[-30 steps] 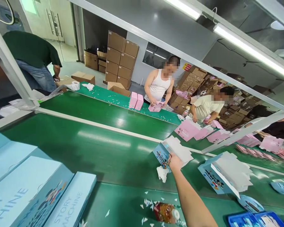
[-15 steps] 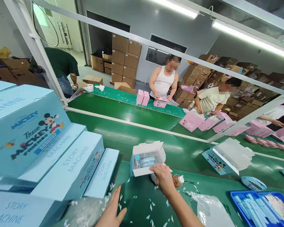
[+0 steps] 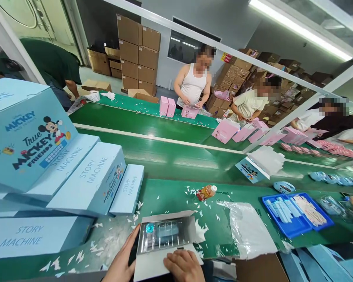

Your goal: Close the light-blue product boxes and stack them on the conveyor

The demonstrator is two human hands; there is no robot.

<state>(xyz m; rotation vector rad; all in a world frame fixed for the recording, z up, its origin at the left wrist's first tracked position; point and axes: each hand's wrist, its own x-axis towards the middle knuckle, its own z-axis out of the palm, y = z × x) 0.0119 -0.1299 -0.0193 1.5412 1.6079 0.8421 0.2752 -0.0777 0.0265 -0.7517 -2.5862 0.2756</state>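
An open carton, white inside, is close in front of me at the table's near edge, its opening facing me. A clear plastic insert inside it holds a light-blue item and a small turquoise-topped piece. My left hand grips the carton's left side, fingers along the wall. My right hand has its bent fingers on the front flap, gripping it. To the left are stacked light-blue story machine boxes, the nearest upright one just beyond the carton.
A drink bottle lies among paper scraps. Right of it are a clear plastic bag, blue trays and an open Mickey box. Co-workers handle pink boxes across the green belt. A co-worker's hand shows at the right edge.
The open carton has come from the belt side to the near table edge. My left hand, earlier apart and spread, now grips its side. The view has shifted down and right.
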